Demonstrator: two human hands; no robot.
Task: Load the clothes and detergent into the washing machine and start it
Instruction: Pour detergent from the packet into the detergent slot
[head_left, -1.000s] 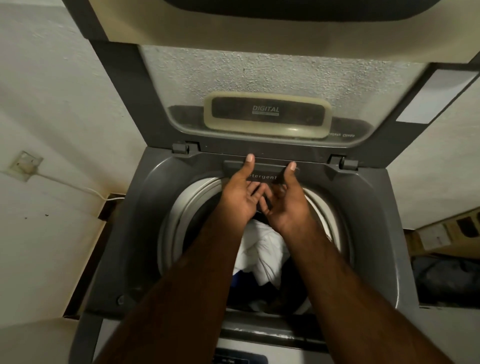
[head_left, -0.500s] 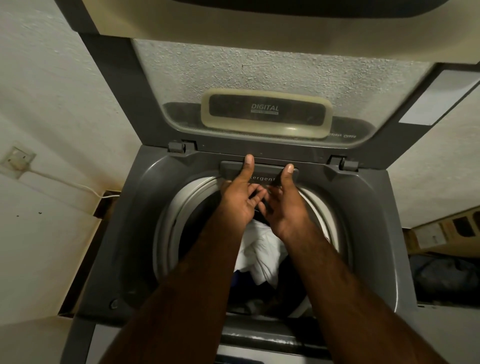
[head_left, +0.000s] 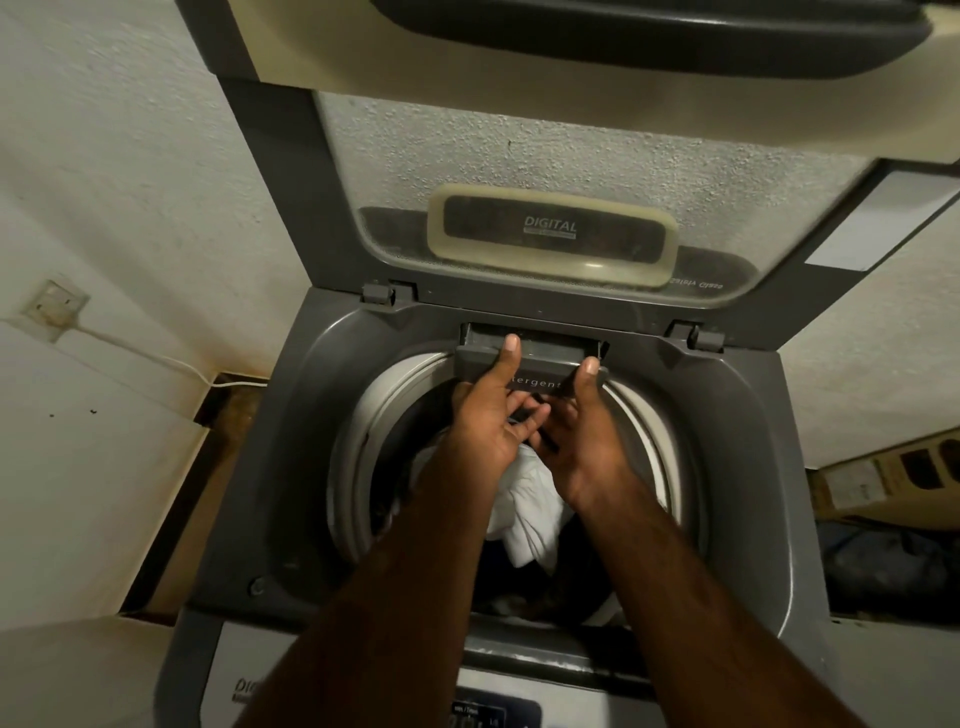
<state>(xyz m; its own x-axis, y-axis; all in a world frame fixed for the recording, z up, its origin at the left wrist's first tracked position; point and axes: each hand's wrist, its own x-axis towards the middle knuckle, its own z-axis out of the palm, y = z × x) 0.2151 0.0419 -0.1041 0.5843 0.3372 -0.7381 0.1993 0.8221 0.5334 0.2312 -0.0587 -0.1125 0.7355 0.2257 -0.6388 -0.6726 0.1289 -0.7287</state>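
Both hands — left hand (head_left: 485, 415), right hand (head_left: 582, 431) — have drawn the detergent drawer (head_left: 530, 364) partly out at the washing machine (head_left: 322, 415) tub's back edge, each grip pinching its front (thumbs on top). Clothes (head_left: 530, 514) already lie inside; detergent can go in.

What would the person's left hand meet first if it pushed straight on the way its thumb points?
Probably the detergent drawer, which its thumb already touches; the left hand points toward the back of the washing machine, below the raised lid. Depth is uncertain.
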